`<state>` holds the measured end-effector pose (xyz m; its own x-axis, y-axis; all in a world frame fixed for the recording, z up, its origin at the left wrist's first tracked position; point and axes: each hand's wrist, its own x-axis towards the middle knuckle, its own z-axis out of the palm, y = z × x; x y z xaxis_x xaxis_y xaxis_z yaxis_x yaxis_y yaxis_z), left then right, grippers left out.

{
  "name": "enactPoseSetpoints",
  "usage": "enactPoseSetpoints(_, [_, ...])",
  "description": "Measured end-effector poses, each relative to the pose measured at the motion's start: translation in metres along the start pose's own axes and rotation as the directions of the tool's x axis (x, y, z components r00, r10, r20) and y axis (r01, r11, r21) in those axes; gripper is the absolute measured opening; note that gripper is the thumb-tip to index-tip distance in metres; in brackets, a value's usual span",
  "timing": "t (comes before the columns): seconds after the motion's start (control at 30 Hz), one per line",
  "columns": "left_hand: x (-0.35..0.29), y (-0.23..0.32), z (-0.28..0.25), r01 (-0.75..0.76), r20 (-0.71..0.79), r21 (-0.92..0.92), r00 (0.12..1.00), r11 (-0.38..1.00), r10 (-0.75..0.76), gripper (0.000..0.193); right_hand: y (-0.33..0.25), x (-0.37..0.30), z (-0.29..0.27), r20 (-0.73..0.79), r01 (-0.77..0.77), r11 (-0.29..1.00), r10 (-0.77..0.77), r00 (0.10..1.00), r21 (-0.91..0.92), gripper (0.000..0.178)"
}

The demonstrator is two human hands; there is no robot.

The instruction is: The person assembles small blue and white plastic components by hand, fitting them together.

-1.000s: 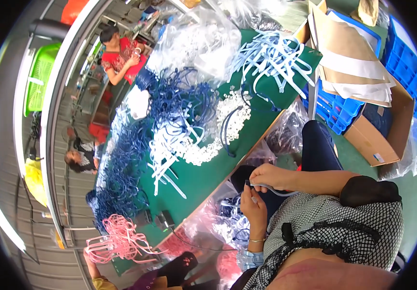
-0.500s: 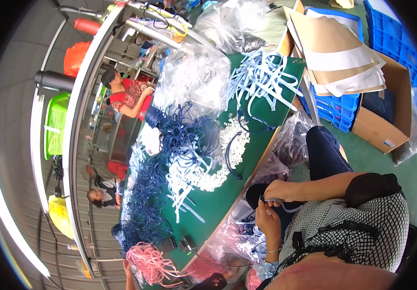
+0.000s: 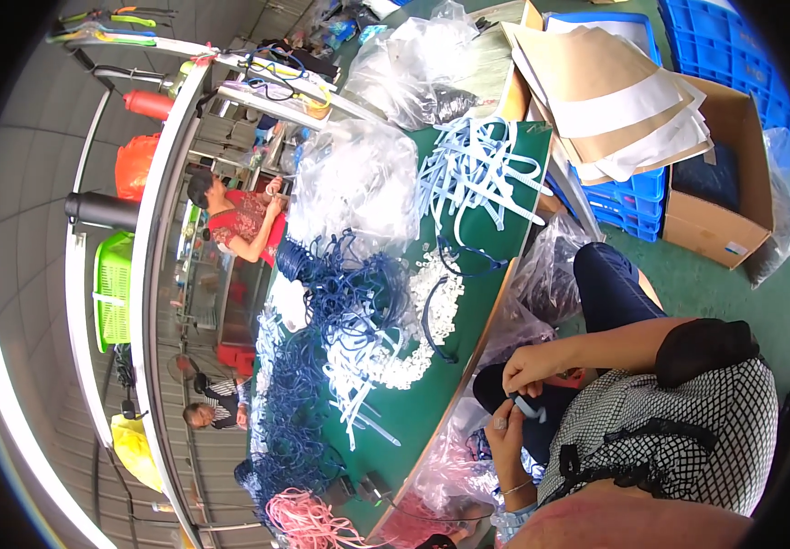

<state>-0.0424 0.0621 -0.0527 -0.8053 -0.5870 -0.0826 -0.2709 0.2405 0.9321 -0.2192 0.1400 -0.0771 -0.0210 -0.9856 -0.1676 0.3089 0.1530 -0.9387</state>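
My right hand [image 3: 530,366] is closed, with its fingertips pinched at one end of a short blue-grey strap [image 3: 530,409]. Just below it, my left hand [image 3: 505,439], wearing a ring and a bracelet, closes on the same strap. The hands almost touch, above my lap and beside the table edge. A dark part shows by the fingertips, too small to make out. On the green table [image 3: 468,320] lie light blue straps [image 3: 482,174], a tangle of dark blue cords [image 3: 349,284] and small white pieces [image 3: 436,302].
Pink straps [image 3: 308,517] lie at the table's lower end. Clear plastic bags [image 3: 354,183] lie on the table; others hang below its edge. Paper sheets [image 3: 606,101] rest on blue crates [image 3: 628,215] beside a cardboard box [image 3: 720,220]. Two people are across the table, one in red [image 3: 248,224].
My view has shifted slightly. My hands have turned on the strap; its loose part trailed beneath my right wrist and now shows short, close beside my left fingers.
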Motion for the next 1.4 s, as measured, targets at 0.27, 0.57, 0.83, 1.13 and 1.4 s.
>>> enactPoseSetpoints(0.27, [0.001,0.005,-0.013,0.054,0.234,-0.156,0.972,0.986,-0.016,0.015,-0.003,-0.021,-0.012,0.249,-0.075,0.978,0.025,0.968,0.195,0.025])
enactPoseSetpoints(0.57, [0.013,0.004,0.000,0.194,0.235,-0.226,0.962,0.955,-0.140,0.019,0.011,-0.013,-0.021,0.049,0.397,0.632,-0.493,0.868,-0.666,0.013])
enactPoseSetpoints(0.83, [0.006,0.035,-0.004,0.042,0.120,-0.336,0.993,0.941,-0.001,0.019,-0.035,-0.027,-0.031,-0.347,0.097,0.983,-0.146,0.926,-0.156,0.020])
enactPoseSetpoints(1.13, [0.012,0.035,0.004,0.033,0.255,-0.338,0.965,0.940,0.058,0.018,-0.025,-0.016,-0.010,-0.464,0.249,0.945,-0.126,0.877,0.214,0.024])
enactPoseSetpoints(1.4, [0.012,0.028,-0.008,0.011,0.248,-0.255,0.967,0.967,0.054,0.015,-0.065,-0.019,-0.008,-0.246,0.053,0.999,-0.052,0.968,-0.001,0.027])
